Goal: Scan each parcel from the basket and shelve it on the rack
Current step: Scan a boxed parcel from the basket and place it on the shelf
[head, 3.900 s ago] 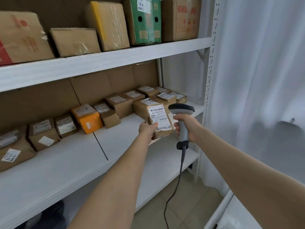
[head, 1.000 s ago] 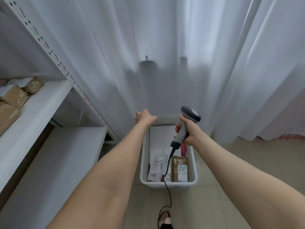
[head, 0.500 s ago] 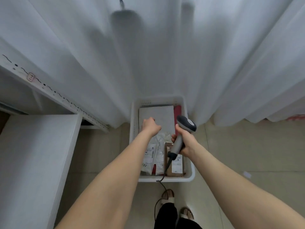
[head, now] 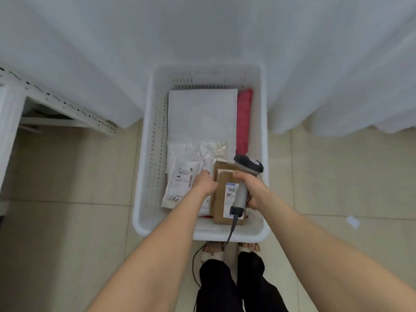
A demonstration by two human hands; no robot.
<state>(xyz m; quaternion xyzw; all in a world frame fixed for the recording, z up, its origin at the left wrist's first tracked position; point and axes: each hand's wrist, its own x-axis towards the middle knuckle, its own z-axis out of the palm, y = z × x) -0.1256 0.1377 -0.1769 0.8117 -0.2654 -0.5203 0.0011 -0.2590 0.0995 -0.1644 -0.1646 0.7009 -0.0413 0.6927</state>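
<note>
A white plastic basket (head: 147, 167) stands on the floor at my feet. Inside lie a large white mailer (head: 202, 113), a red parcel (head: 244, 122), a labelled white bag (head: 183, 183) and a brown box (head: 220, 199) with a label. My left hand (head: 205, 183) is down in the basket over the seam between the white bag and the box, fingers curled downward; whether it grips either one is hidden. My right hand (head: 255, 188) holds the grey barcode scanner (head: 247, 167) over the box, with its cable trailing toward me.
The rack's white upright (head: 60, 102) and lower shelf edge (head: 9, 122) are at the left. A white curtain (head: 315, 64) hangs behind the basket. My feet (head: 212, 249) stand just in front of the basket on the tiled floor.
I turned from the rack, where my left hand held a parcel, down to the basket. My left hand has moved from the large white mailer toward the brown box. The scanner came lower.
</note>
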